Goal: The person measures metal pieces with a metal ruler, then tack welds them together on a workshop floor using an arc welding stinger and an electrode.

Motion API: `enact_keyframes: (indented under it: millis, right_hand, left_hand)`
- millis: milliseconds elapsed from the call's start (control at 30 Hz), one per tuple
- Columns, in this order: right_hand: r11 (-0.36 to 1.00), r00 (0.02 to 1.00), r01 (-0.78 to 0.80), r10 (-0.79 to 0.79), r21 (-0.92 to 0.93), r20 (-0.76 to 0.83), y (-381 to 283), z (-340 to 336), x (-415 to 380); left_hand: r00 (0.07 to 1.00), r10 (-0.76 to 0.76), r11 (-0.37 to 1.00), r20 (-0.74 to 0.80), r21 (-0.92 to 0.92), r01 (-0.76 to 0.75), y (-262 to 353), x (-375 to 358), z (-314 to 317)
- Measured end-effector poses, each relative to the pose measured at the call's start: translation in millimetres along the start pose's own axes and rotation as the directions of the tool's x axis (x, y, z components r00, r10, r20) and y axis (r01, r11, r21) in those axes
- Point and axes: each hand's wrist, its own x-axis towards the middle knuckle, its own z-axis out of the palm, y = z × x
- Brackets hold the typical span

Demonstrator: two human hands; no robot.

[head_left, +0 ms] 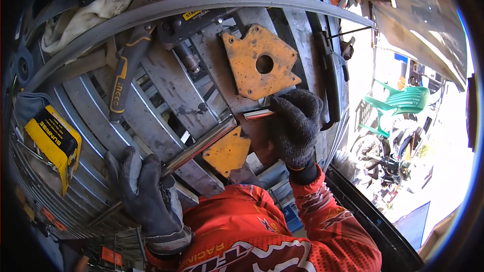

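Blown-out daylight at right, softer light on the bench [166, 81], black fisheye corners

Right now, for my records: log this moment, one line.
left hand: at long tube; right hand: holding another tube; large orange plate: on slats

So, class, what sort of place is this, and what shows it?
Probably a metalworking workshop, judging by the slatted metal bench, the two yellow angled plates and the long metal tube.
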Motion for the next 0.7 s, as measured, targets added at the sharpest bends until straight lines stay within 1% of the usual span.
enact_keyframes:
  millis: [33, 100, 133, 167, 200, 233, 267, 300, 333, 400, 433, 500, 533, 567, 600, 633, 700]
  right_hand:
    - [1.000, 1.000, 0.001, -0.001, -0.001, 0.001, -0.5, -0.2, 0.2]
    - [1.000, 1.000, 0.000, 0.001, -0.008, 0.011, -1.1, -0.7, 0.8]
    - [1.000, 1.000, 0.001, 0.000, -0.010, 0.012, -0.7, -0.8, 1.1]
    - [1.000, 1.000, 0.009, -0.009, -0.011, 0.015, 0.0, -0.8, 1.2]
    - [1.000, 1.000, 0.016, -0.016, -0.012, 0.018, 0.5, -0.9, 1.2]
    - [1.000, 1.000, 0.016, -0.016, -0.013, 0.019, 0.6, -1.4, 1.2]
    - [0.999, 0.999, 0.019, -0.018, -0.026, 0.032, 0.3, -2.2, 1.3]
    - [0.999, 0.999, 0.021, -0.019, -0.040, 0.044, 0.3, -2.8, 1.1]
    - [0.999, 0.999, 0.020, -0.018, -0.041, 0.044, 1.4, -2.8, 0.2]
    - [0.998, 0.997, 0.046, -0.044, -0.044, 0.060, 4.1, -2.2, -1.3]
    - [0.998, 0.997, 0.047, -0.044, -0.045, 0.059, 3.8, -2.4, -1.0]
    - [0.997, 0.997, 0.062, -0.060, -0.046, 0.057, 2.4, -2.4, -0.4]
    - [0.997, 0.997, 0.062, -0.060, -0.046, 0.055, 2.8, -1.7, -0.7]
    - [0.996, 0.997, 0.071, -0.069, -0.050, 0.045, 3.7, -0.5, -1.1]
    - [0.995, 0.996, 0.080, -0.078, -0.055, 0.035, 4.2, 0.5, -1.3]
    - [0.995, 0.996, 0.079, -0.078, -0.055, 0.034, 3.8, 0.4, -0.9]
    - [0.995, 0.996, 0.076, -0.073, -0.059, 0.053, 2.5, -0.9, 0.1]
  left_hand:
    - [1.000, -0.001, 1.000, 0.000, -0.001, 0.001, 0.6, 0.6, 0.6]
    - [0.987, 0.158, 0.974, 0.034, 0.158, -0.161, 0.7, 2.2, 1.3]
    - [0.987, 0.157, 0.975, 0.034, 0.157, -0.160, -11.0, 11.9, -6.5]
    - [0.865, 0.486, 0.775, 0.125, 0.397, -0.492, -32.6, 29.5, -20.9]
    - [0.637, 0.713, 0.413, 0.292, 0.560, -0.719, -31.9, 34.9, -18.8]
    - [0.638, 0.712, 0.414, 0.292, 0.559, -0.718, -31.4, 30.4, -17.3]
    - [0.818, 0.556, 0.701, 0.146, 0.445, -0.557, -29.2, 21.4, -14.6]
    - [0.943, 0.331, 0.903, 0.040, 0.277, -0.328, -22.3, 15.1, -9.6]
    - [0.943, 0.330, 0.903, 0.042, 0.277, -0.329, -20.4, 15.0, -9.3]
    - [0.974, 0.221, 0.965, 0.044, 0.132, -0.225, -18.4, 15.5, -7.9]
    - [0.974, 0.222, 0.965, 0.045, 0.131, -0.226, -18.6, 15.8, -7.2]
    - [0.922, 0.382, 0.868, 0.060, 0.318, -0.381, -20.0, 16.6, -6.4]
    - [0.922, 0.383, 0.868, 0.061, 0.318, -0.382, -21.9, 18.3, -8.8]
    - [0.821, 0.551, 0.687, 0.152, 0.476, -0.549, -24.7, 21.2, -13.2]
    - [0.689, 0.672, 0.447, 0.273, 0.592, -0.670, -26.9, 23.4, -15.9]
    - [0.688, 0.672, 0.447, 0.273, 0.591, -0.671, -28.2, 24.2, -16.1]
    - [0.785, 0.579, 0.608, 0.221, 0.524, -0.596, -30.1, 25.2, -16.4]
